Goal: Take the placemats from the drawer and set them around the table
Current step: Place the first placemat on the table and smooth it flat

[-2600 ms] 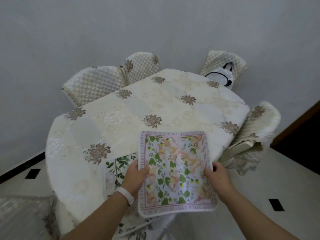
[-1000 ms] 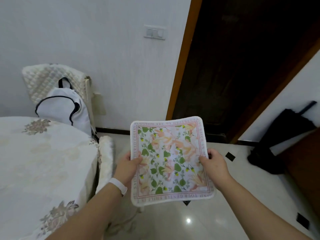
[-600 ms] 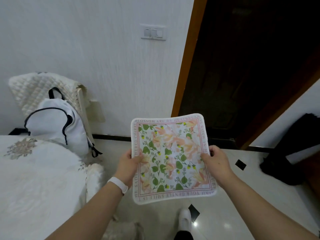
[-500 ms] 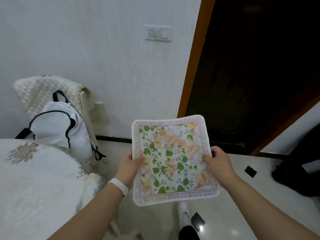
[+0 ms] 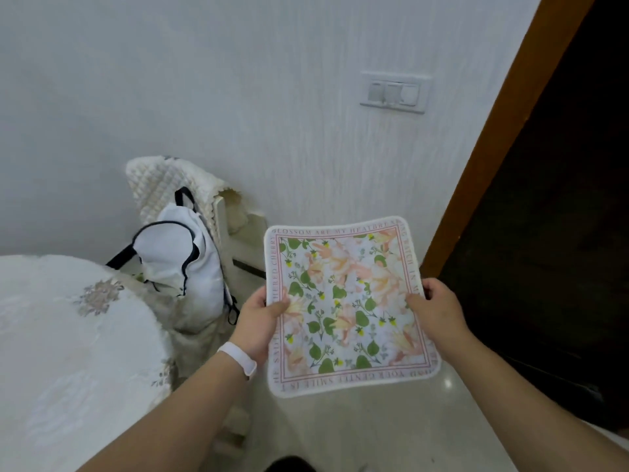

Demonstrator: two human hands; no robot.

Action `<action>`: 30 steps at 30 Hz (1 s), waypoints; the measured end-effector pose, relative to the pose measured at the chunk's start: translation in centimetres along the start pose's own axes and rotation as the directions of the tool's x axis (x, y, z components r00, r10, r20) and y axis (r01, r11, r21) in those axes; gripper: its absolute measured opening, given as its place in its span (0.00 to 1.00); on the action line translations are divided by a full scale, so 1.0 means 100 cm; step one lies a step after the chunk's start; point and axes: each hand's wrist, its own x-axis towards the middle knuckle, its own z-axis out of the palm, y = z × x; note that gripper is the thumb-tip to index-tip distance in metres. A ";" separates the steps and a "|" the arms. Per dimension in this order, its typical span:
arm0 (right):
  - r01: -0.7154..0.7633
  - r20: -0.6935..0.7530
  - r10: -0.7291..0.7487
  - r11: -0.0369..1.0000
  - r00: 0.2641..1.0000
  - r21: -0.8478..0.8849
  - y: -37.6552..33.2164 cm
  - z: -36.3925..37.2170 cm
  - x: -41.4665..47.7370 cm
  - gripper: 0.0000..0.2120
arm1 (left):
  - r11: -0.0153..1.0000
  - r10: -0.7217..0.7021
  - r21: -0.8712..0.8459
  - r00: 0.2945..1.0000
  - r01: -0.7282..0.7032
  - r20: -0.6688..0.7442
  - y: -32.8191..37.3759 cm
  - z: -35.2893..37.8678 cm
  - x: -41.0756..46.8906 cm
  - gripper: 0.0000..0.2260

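Head view: left hand (image 5: 256, 321) and right hand (image 5: 439, 311) each pinch a side edge of the floral placemat (image 5: 347, 304), held flat above the floor (image 5: 391, 434), right of the bench (image 5: 68, 352).

White textured wall (image 5: 238, 80) fills upper left and centre of frame. Pale switch plate (image 5: 394, 93) on wall, upper right of centre. Brown wooden door frame (image 5: 503, 131) slants down right side; dark doorway (image 5: 561, 199) beyond it. Chair (image 5: 160, 178) with cream quilted cover against wall, left of centre; white backpack (image 5: 177, 260) with dark trim on it. Table (image 5: 51, 335) under cream embroidered cloth, lower left. Glossy pale floor (image 5: 374, 430) along bottom, small glint of light on it. Dark skirting (image 5: 248, 269) at wall base.
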 end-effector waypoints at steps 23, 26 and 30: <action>0.276 0.549 -0.119 0.937 0.828 -0.214 -0.214 0.382 0.186 0.04 | 0.953 0.039 -0.231 0.840 -0.193 -0.540 0.120 -0.280 0.179 0.10; 0.338 0.643 -0.113 0.910 0.758 -0.238 -0.234 0.435 0.189 0.05 | 0.923 0.048 -0.266 0.769 -0.278 -0.638 0.120 -0.311 0.165 0.09; 0.490 0.751 -0.162 0.839 0.640 -0.236 -0.260 0.509 0.178 0.04 | 0.877 -0.024 -0.320 0.634 -0.357 -0.773 0.107 -0.343 0.143 0.09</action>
